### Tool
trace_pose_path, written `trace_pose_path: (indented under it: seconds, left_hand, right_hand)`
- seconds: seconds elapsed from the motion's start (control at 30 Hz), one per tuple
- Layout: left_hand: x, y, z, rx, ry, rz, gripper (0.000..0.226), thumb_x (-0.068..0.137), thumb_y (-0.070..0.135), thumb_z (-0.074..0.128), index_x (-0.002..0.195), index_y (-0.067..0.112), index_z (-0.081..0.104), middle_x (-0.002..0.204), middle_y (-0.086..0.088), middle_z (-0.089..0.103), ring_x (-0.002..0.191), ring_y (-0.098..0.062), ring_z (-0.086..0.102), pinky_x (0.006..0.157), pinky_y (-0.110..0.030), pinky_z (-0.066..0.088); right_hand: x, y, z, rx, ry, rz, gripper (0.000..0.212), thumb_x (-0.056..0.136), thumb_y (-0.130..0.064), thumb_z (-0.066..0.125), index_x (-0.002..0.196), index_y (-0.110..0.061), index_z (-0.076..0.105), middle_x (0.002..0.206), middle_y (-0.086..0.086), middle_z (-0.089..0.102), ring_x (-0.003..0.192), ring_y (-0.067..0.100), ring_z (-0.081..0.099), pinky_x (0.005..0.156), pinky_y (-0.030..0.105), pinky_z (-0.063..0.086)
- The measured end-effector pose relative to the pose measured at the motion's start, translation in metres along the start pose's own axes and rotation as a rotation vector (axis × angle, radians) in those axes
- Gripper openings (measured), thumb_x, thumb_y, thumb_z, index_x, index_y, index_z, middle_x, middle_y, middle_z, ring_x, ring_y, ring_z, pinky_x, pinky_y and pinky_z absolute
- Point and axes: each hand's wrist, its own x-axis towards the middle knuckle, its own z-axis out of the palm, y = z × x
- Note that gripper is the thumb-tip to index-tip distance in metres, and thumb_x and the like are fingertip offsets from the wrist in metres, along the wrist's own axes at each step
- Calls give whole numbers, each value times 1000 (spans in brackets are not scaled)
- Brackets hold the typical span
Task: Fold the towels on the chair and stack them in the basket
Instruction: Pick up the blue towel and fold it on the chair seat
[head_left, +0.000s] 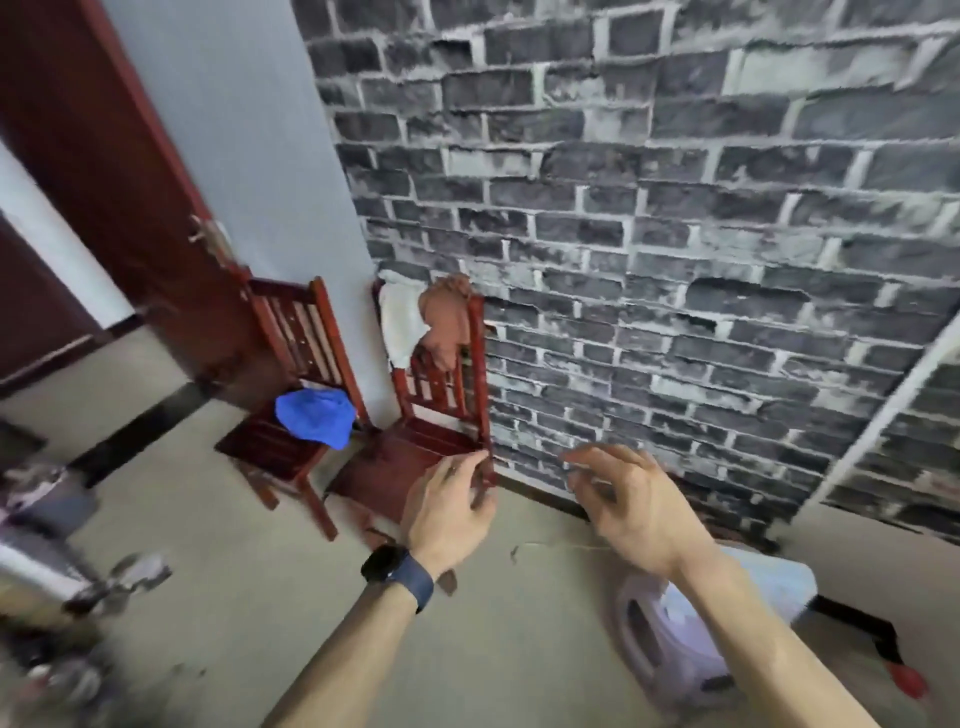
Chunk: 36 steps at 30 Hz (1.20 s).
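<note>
Two dark red wooden chairs stand by the wall. The right chair (415, 457) has a white towel (401, 322) and an orange-brown towel (447, 317) draped over its backrest. A blue towel (315, 415) lies bunched on the seat of the left chair (291, 332). My left hand (449, 506), with a dark watch on the wrist, hovers over the right chair's seat corner, fingers loosely curled and holding nothing. To its right, my right hand (628, 501) is raised with fingers apart and nothing in it. A pale lilac basket (654, 649) sits on the floor under my right forearm, something light blue in it.
A grey brick-patterned wall (675, 208) runs behind the chairs. A dark red door (104, 156) stands open at the left. Blurred clutter (62, 597) lies at the lower left, a red-and-black object (893, 660) at the lower right.
</note>
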Motion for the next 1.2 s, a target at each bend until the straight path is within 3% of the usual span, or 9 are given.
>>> trace_pose_path:
  seconds: [0.27,0.4,0.5,0.63,0.77,0.93,1.07,1.2]
  left_hand:
    - [50,-148,-145,87,211,-111,52,94,39,55,143,27,45,142,2,51,128,-23,49,105,-34,40]
    - [70,-205,-201,74,279,-130,53,89,40,51,141,25,47,140,1,52,129,-23,49,109,-39,39]
    - [83,-256,-236,90,312,-172,50,91,36,55,140,26,48,141,3,51,129,-20,49,109,-38,39]
    - [106,-318,-259,102,340,-219,49,92,32,57,140,24,48,140,3,53,128,-17,50,109,-32,38]
    - [133,-380,-268,116,342,-250,49,94,32,55,142,25,47,141,5,52,130,-15,47,109,-30,37]
    - [184,-464,-272,165,346,-309,48,96,32,53,143,27,46,142,7,51,133,-15,43,111,-32,34]
    - [239,-529,-275,168,258,-358,47,95,33,52,141,28,46,139,6,55,127,-17,48,108,-33,35]
    - [294,-592,-284,161,193,-399,48,93,32,53,140,24,49,136,2,58,124,-18,52,106,-36,40]
  right_hand:
    - [136,-130,84,18,-59,-253,28,100,-36,52,125,-35,63,131,-10,61,124,16,53,107,29,37]
    - [188,-178,111,14,-66,-296,29,100,-30,53,127,-34,62,130,-18,55,128,11,45,101,19,28]
    - [230,-215,143,43,-90,-327,29,99,-35,53,127,-39,62,131,-17,59,125,14,50,103,21,31]
    - [279,-248,186,107,-130,-369,29,99,-38,53,127,-40,61,131,-21,57,125,7,47,102,17,28]
    - [324,-266,233,157,-156,-386,30,98,-42,52,126,-41,61,129,-25,57,124,0,45,106,21,36]
    - [402,-280,307,192,-211,-383,30,98,-41,54,126,-43,61,127,-29,57,124,-6,44,99,2,25]
    - [476,-295,363,210,-280,-323,29,98,-38,56,126,-43,62,127,-26,58,123,2,49,99,6,29]
    - [543,-304,414,220,-314,-246,29,98,-35,55,126,-41,61,128,-20,59,121,6,51,101,24,40]
